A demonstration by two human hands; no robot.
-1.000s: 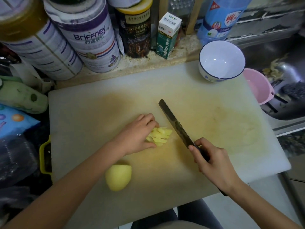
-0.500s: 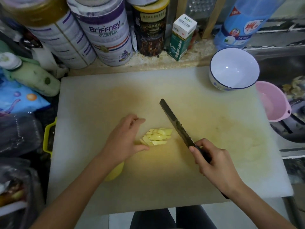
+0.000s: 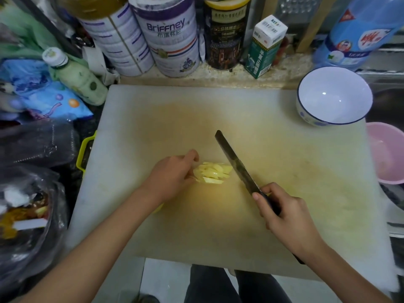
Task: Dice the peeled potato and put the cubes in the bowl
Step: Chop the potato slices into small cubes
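Note:
A small pile of yellow potato strips point(image 3: 212, 172) lies in the middle of the white cutting board point(image 3: 284, 171). My left hand point(image 3: 172, 174) rests against the pile's left side, fingers curled toward it. My right hand point(image 3: 282, 215) grips the handle of a dark knife point(image 3: 236, 162), whose blade slants just right of the pile. The other potato half point(image 3: 159, 208) is almost wholly hidden under my left forearm. A white bowl with a blue rim point(image 3: 334, 96) stands empty on the board's far right corner.
Tins point(image 3: 168, 38), a carton point(image 3: 265, 44) and a blue bottle point(image 3: 358, 31) line the back edge of the board. A pink bowl point(image 3: 387, 154) sits off the right edge. Bags and a green bottle point(image 3: 76, 75) crowd the left side.
My left hand has drawn back slightly to the pile's left edge, uncovering more strips. My left forearm now covers the potato half. The knife has hardly moved.

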